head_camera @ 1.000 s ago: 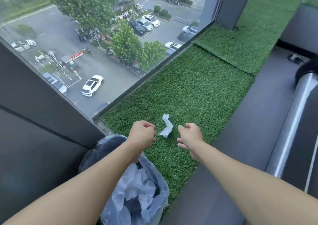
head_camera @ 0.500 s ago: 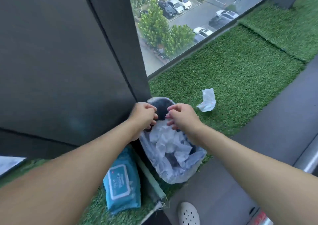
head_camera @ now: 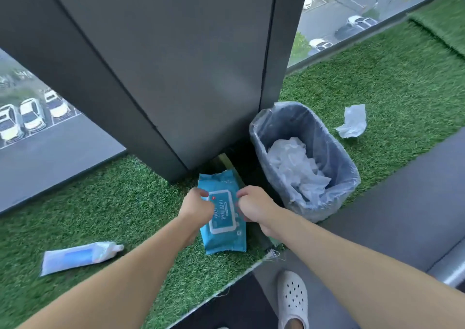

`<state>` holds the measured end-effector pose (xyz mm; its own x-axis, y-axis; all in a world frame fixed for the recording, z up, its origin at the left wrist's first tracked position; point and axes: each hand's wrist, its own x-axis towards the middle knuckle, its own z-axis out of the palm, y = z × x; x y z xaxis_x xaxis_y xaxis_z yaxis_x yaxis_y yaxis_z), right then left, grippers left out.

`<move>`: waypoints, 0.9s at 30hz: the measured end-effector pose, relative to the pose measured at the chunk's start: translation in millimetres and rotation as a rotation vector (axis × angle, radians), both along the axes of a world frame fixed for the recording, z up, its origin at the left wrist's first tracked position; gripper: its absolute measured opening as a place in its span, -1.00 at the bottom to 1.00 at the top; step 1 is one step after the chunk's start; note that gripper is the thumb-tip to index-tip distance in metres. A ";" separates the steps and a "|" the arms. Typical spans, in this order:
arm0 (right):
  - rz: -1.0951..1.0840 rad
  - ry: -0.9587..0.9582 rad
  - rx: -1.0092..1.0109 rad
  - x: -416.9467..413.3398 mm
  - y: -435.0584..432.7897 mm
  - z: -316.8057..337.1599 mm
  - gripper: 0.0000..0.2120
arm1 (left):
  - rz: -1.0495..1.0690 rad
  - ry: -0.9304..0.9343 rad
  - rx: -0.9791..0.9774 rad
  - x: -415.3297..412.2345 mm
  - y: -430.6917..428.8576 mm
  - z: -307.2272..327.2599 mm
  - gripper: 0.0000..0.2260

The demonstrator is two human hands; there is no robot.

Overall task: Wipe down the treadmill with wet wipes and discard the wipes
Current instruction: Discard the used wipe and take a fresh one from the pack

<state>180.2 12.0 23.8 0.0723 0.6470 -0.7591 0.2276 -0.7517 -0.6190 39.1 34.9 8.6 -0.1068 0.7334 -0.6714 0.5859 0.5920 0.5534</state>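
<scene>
A blue wet wipe pack [head_camera: 224,238] lies flat on the green turf [head_camera: 125,202] in front of me. My left hand [head_camera: 197,208] has its curled fingers on the left edge of the pack's label flap. My right hand [head_camera: 254,208] is curled on the flap's right edge. To the right of the pack stands a bin [head_camera: 334,152] lined with a clear bag and holding crumpled white used wipes [head_camera: 294,165]. One loose white wipe [head_camera: 352,122] lies on the turf beyond the bin.
A dark pillar [head_camera: 176,64] rises right behind the pack and bin, with window glass on both sides. A white tube [head_camera: 78,255] lies on the turf at left. My white shoe [head_camera: 293,301] stands on the dark grey floor [head_camera: 402,202] below the turf edge.
My view swung left and down from the loose wipe, past the bin, to the wipe pack. Both hands moved from above the bin down onto the pack. The loose wipe stayed on the turf.
</scene>
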 end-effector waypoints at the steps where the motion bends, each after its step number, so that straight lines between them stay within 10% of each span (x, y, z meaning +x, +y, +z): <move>1: -0.011 -0.010 -0.023 -3.0 -2.5 -5.6 -0.75 | -0.024 -0.005 -0.013 -3.1 -4.8 -4.6 -0.61; 15: 0.022 -0.110 0.125 -38.1 -5.3 -21.2 -0.69 | -0.167 -0.190 -0.053 -15.2 -21.9 -15.3 -0.01; 20: 0.192 -0.290 0.274 -27.1 -4.4 -35.4 -0.63 | -0.057 -0.069 0.066 -10.2 -17.4 -11.9 -0.51; 27: 0.657 -0.510 0.329 -20.6 -4.6 -52.8 -0.80 | -0.078 -0.019 0.086 -15.5 -17.1 -16.1 -0.58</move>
